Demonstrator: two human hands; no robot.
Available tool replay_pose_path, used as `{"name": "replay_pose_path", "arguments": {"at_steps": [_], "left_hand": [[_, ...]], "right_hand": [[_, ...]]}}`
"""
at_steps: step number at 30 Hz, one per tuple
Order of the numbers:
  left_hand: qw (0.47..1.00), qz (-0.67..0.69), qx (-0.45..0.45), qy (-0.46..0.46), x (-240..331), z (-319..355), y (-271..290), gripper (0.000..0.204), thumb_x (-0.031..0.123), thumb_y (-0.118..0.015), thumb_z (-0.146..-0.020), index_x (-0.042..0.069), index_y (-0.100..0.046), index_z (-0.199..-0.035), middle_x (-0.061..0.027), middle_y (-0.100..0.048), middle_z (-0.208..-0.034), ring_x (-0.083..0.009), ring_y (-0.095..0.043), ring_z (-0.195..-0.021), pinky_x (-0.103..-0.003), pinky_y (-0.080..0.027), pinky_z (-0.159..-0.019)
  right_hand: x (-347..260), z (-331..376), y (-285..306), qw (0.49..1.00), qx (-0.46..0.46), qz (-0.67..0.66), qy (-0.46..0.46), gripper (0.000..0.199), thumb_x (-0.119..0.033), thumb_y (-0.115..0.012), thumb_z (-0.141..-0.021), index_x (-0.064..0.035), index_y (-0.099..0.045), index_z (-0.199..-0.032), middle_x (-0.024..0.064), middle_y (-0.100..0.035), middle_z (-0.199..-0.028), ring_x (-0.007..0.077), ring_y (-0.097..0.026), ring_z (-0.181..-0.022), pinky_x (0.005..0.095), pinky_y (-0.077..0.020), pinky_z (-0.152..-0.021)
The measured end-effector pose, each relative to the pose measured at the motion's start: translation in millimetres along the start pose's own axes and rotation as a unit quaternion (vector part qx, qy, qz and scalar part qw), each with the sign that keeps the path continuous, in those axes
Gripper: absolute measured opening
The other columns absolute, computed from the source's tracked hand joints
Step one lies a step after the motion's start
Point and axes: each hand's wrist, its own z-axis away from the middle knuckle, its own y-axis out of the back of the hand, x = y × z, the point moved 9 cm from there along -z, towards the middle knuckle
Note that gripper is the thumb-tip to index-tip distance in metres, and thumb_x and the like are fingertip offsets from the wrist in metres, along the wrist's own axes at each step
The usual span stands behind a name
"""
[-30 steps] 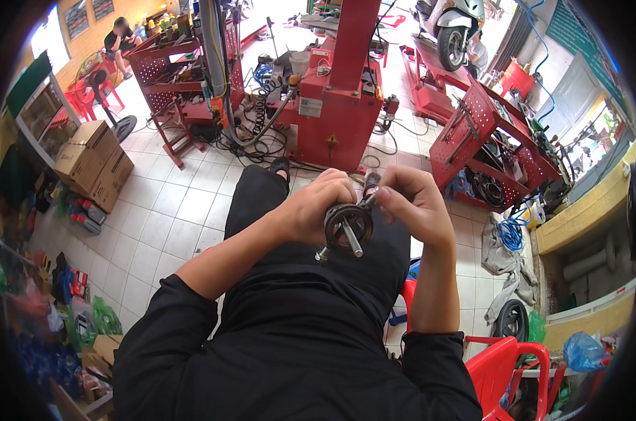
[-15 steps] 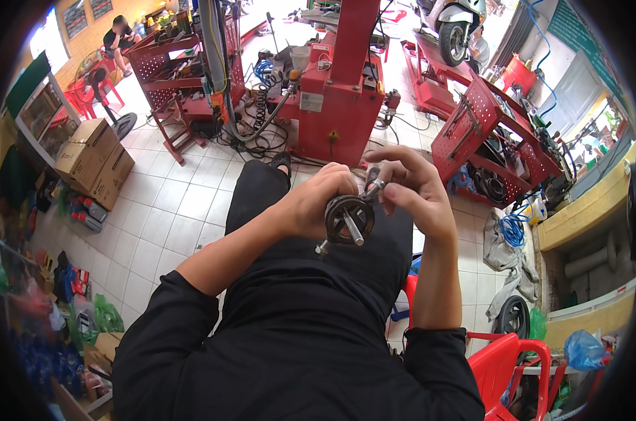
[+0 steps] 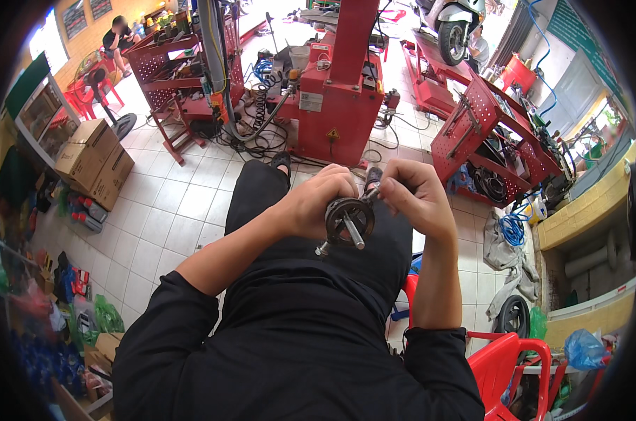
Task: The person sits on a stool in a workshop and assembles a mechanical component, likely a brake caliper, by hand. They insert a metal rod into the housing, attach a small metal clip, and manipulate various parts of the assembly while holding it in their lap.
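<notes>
My left hand (image 3: 316, 202) is closed round the left side of a dark ring-shaped metal tool (image 3: 368, 223), held above my lap. A bright central rod (image 3: 354, 233) runs through the ring and points toward me. One bolt end (image 3: 322, 250) sticks out at the lower left, under my left hand. On the upper right of the ring, my right hand (image 3: 422, 200) pinches a second bolt (image 3: 371, 195) between thumb and forefinger, its other fingers curled. The palm side of my left hand hides part of the tool.
Ahead stands a red machine (image 3: 335, 119) with hoses and cables at its base. Red tool carts (image 3: 465, 133) flank it. Cardboard boxes (image 3: 93, 161) are stacked at left, a red plastic chair (image 3: 497, 365) at lower right. A scooter (image 3: 455, 31) and a seated person (image 3: 118, 42) are farther off.
My right hand's fingers, raised and spread over the bolt before, have curled in and now pinch it. The bolt end has turned slightly. My left hand keeps its hold on the ring.
</notes>
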Motion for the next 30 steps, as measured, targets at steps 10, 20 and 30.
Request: {"name": "replay_pose_path", "arguments": {"at_steps": [10,20,30], "left_hand": [[1.0,0.005,-0.003,0.002,-0.6,1.1,-0.9,0.048,0.011,-0.081,-0.056,0.008,-0.046,-0.089,-0.0067,-0.054,-0.087,-0.0304,-0.052,-0.086,-0.039,-0.042,-0.079],[1.0,0.027,-0.007,0.004,-0.5,0.4,-6.0,0.048,0.01,-0.081,-0.056,0.007,-0.045,-0.089,-0.0073,-0.054,-0.086,-0.0299,-0.053,-0.085,-0.038,-0.042,-0.079],[0.997,0.053,-0.025,0.045,-6.1,2.1,-9.9,0.05,0.009,-0.082,-0.055,0.008,-0.046,-0.09,-0.0069,-0.054,-0.087,-0.0272,-0.053,-0.083,-0.036,-0.043,-0.076]], "right_hand": [[3.7,-2.3,-2.4,1.0,0.003,-0.022,-0.003,0.027,-0.026,-0.065,-0.086,-0.0006,-0.059,-0.092,-0.0032,-0.052,-0.064,0.0025,-0.046,-0.056,0.02,-0.0332,-0.049],[14.2,-0.8,2.4,0.999,-0.024,-0.024,-0.016,0.022,-0.021,-0.063,-0.087,-0.0001,-0.061,-0.093,-0.0025,-0.052,-0.065,0.003,-0.047,-0.058,0.0191,-0.0354,-0.051],[3.3,-0.2,-2.2,1.0,-0.018,0.007,-0.014,0.021,-0.014,-0.059,-0.088,0.0026,-0.061,-0.101,0.0015,-0.06,-0.079,0.0048,-0.054,-0.069,0.02,-0.0431,-0.061]]}}
